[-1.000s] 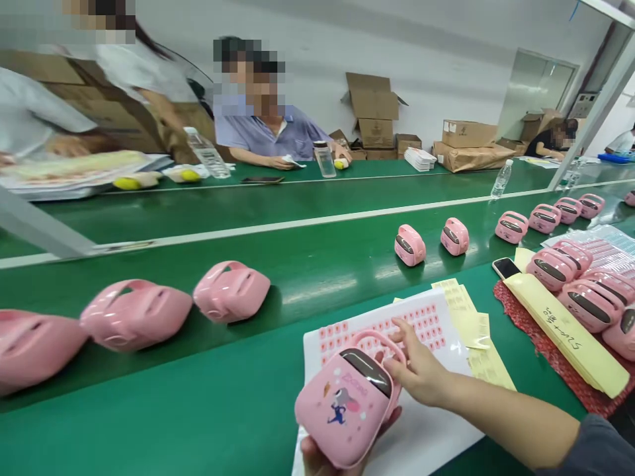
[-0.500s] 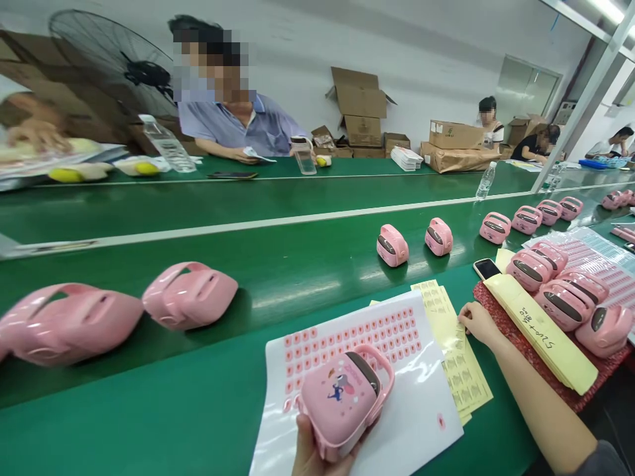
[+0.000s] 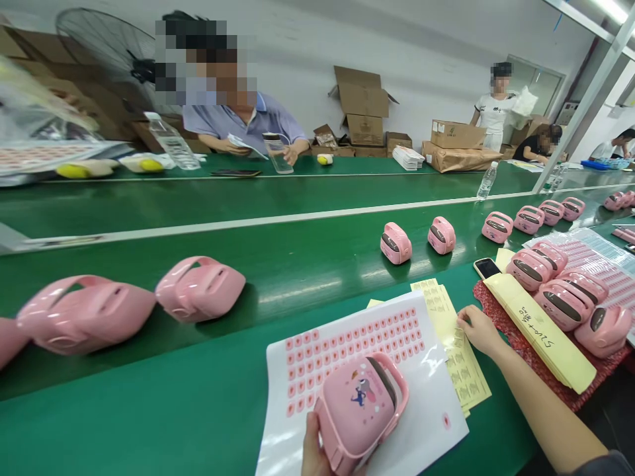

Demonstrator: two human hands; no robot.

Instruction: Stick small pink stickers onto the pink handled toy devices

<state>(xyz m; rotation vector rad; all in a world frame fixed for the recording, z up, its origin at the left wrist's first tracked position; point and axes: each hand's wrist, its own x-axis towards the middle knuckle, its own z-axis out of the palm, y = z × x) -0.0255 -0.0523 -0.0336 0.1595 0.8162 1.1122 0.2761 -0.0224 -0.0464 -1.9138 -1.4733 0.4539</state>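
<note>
Your right hand point(image 3: 479, 328) has left the pink case point(image 3: 360, 410), gripped by your left hand point(image 3: 312, 449), and touches the yellow sheet point(image 3: 464, 370), grip unclear.

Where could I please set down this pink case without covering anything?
Bare green bench lies left of the sticker sheet, below the pink shells. The belt is free between those shells and the two small cases. Right of the right hand, the red mat is crowded with cases.
</note>
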